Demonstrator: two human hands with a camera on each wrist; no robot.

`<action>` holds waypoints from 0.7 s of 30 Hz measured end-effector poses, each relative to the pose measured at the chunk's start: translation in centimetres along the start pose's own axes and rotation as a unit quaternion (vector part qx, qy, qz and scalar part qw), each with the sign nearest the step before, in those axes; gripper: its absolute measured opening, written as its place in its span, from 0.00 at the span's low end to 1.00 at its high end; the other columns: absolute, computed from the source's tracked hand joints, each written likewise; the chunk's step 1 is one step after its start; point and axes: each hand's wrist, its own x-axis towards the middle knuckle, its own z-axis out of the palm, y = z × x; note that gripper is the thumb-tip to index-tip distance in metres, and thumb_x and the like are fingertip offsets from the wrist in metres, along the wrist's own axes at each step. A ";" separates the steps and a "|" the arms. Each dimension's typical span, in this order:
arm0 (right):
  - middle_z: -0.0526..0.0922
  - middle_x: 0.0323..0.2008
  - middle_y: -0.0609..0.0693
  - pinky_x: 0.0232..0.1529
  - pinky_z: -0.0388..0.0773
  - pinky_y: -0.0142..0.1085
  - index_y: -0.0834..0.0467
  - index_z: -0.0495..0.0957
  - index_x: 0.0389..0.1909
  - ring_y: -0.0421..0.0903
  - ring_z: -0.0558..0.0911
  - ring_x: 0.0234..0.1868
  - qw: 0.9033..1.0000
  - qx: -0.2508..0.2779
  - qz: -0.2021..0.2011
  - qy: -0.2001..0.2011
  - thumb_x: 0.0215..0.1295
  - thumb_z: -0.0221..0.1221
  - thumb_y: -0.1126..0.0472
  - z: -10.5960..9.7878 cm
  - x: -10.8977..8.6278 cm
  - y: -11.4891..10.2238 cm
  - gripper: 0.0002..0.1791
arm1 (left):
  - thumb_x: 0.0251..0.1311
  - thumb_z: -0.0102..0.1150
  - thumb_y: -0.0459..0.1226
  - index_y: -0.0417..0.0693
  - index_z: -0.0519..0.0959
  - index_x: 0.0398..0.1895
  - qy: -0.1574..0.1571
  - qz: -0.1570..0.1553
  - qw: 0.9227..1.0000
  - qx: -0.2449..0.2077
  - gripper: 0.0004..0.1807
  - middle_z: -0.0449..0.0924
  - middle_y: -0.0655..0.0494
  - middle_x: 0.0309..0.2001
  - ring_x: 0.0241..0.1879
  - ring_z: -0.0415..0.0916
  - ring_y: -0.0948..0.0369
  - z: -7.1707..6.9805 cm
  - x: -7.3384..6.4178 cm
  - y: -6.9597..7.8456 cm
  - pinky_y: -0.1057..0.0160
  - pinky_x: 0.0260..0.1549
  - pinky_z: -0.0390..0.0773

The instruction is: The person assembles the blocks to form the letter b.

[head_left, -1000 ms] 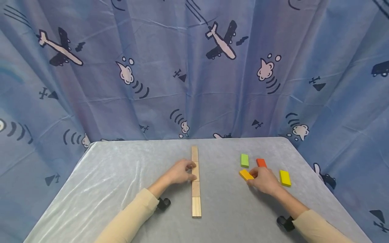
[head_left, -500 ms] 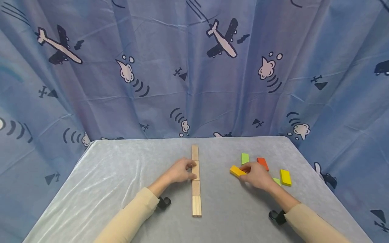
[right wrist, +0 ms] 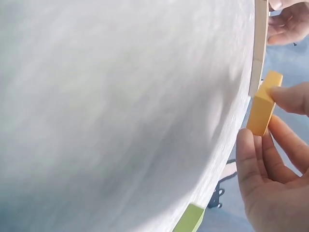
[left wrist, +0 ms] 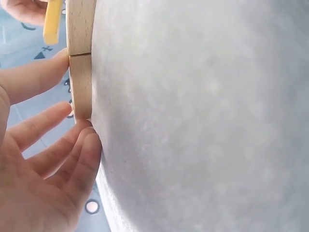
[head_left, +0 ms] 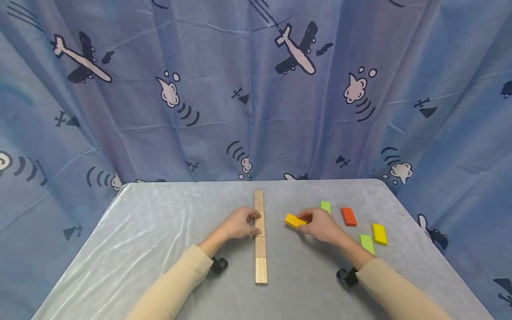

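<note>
Wooden row [head_left: 259,235] of four planks laid, steadied by left hand [head_left: 239,223] fingertips. Yellow-orange block [head_left: 294,220] pinched in right hand [head_left: 320,224], right of row, unplaced. Four coloured blocks [head_left: 348,216] left beyond.

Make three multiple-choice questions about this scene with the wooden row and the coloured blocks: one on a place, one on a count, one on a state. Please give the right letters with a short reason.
1. Where is the orange-yellow rectangular block?
A. in the right hand, right of the row of plain wooden blocks
B. on top of that row
C. at the table's left edge

2. How many green blocks lie on the grey table?
A. none
B. two
C. four

3. What is the left hand doing?
A. hanging in the air
B. touching the wooden row's side
C. holding the red block

Answers: 1 A, the right wrist view shows the fingers pinching it. 2 B, one green block is behind the right hand and another near the yellow block. 3 B, fingertips meet the wood in the left wrist view.
</note>
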 end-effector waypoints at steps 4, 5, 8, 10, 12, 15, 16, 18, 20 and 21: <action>0.85 0.44 0.52 0.47 0.79 0.45 0.64 0.84 0.49 0.48 0.79 0.43 1.000 0.008 -0.015 -0.009 0.57 0.69 0.66 0.6 0.5 -0.8 0.18 | 0.55 0.75 0.39 0.43 0.81 0.56 -0.001 -0.004 1.000 0.001 0.25 0.80 0.46 0.52 0.51 0.77 0.52 0.0 0.1 0.1 0.51 0.50 0.77; 0.85 0.45 0.52 0.47 0.79 0.45 0.64 0.85 0.49 0.48 0.79 0.43 1.000 0.007 -0.019 -0.010 0.57 0.69 0.66 0.7 0.7 -1.0 0.18 | 0.55 0.76 0.39 0.44 0.81 0.56 -0.001 -0.005 1.000 0.002 0.25 0.80 0.46 0.51 0.50 0.77 0.52 0.0 0.1 0.1 0.51 0.50 0.77; 0.85 0.44 0.52 0.47 0.79 0.45 0.64 0.85 0.49 0.48 0.79 0.43 1.000 -0.003 -0.028 -0.013 0.56 0.69 0.66 1.4 1.2 -1.5 0.18 | 0.55 0.76 0.39 0.44 0.81 0.56 0.000 -0.005 1.000 0.005 0.25 0.80 0.46 0.51 0.50 0.77 0.52 0.0 0.1 0.1 0.52 0.50 0.77; 0.84 0.44 0.51 0.47 0.79 0.44 0.63 0.85 0.48 0.47 0.79 0.43 0.999 -0.007 -0.028 -0.012 0.56 0.69 0.66 1.7 1.5 -1.8 0.17 | 0.55 0.76 0.39 0.44 0.81 0.56 0.000 -0.006 1.000 0.007 0.25 0.80 0.46 0.51 0.50 0.77 0.52 0.0 0.1 0.1 0.52 0.50 0.77; 0.84 0.44 0.51 0.47 0.79 0.44 0.62 0.85 0.48 0.47 0.79 0.43 0.999 -0.013 -0.035 -0.012 0.56 0.69 0.66 2.0 1.8 -2.0 0.17 | 0.55 0.76 0.39 0.44 0.81 0.56 -0.001 -0.008 1.000 0.007 0.25 0.80 0.47 0.51 0.50 0.77 0.52 0.0 0.2 0.2 0.52 0.50 0.77; 0.84 0.43 0.51 0.47 0.79 0.44 0.63 0.85 0.47 0.47 0.79 0.43 0.999 -0.017 -0.043 -0.013 0.56 0.69 0.66 2.5 2.3 -2.2 0.16 | 0.55 0.75 0.39 0.44 0.81 0.55 -0.002 -0.012 1.000 0.008 0.24 0.80 0.47 0.51 0.50 0.77 0.52 -0.1 0.2 0.3 0.51 0.50 0.77; 0.85 0.43 0.51 0.47 0.79 0.44 0.63 0.85 0.47 0.47 0.79 0.43 0.999 -0.018 -0.047 -0.014 0.55 0.69 0.66 2.6 2.4 -2.2 0.17 | 0.55 0.75 0.39 0.45 0.82 0.55 -0.002 -0.013 1.000 0.008 0.24 0.80 0.47 0.51 0.50 0.76 0.52 -0.1 0.1 0.3 0.52 0.50 0.77; 0.85 0.43 0.50 0.48 0.79 0.45 0.63 0.85 0.47 0.47 0.80 0.43 0.998 -0.021 -0.051 -0.018 0.56 0.69 0.66 2.9 2.7 -2.2 0.17 | 0.56 0.75 0.39 0.45 0.81 0.55 -0.003 -0.015 1.000 0.008 0.24 0.80 0.47 0.52 0.50 0.76 0.52 0.0 0.1 0.3 0.52 0.51 0.77; 0.85 0.43 0.50 0.48 0.79 0.45 0.63 0.85 0.48 0.47 0.80 0.44 0.998 -0.018 -0.049 -0.021 0.56 0.69 0.67 3.0 2.9 -2.3 0.17 | 0.56 0.75 0.39 0.45 0.82 0.55 -0.004 -0.015 1.000 0.008 0.24 0.80 0.47 0.51 0.50 0.76 0.53 0.0 0.1 0.3 0.52 0.50 0.77; 0.85 0.43 0.50 0.48 0.79 0.45 0.63 0.85 0.48 0.46 0.80 0.44 0.998 -0.017 -0.048 -0.024 0.56 0.69 0.67 3.1 3.0 -2.3 0.17 | 0.56 0.75 0.39 0.45 0.82 0.55 -0.004 -0.015 1.000 0.006 0.24 0.80 0.47 0.51 0.50 0.76 0.53 0.0 0.1 0.3 0.52 0.50 0.77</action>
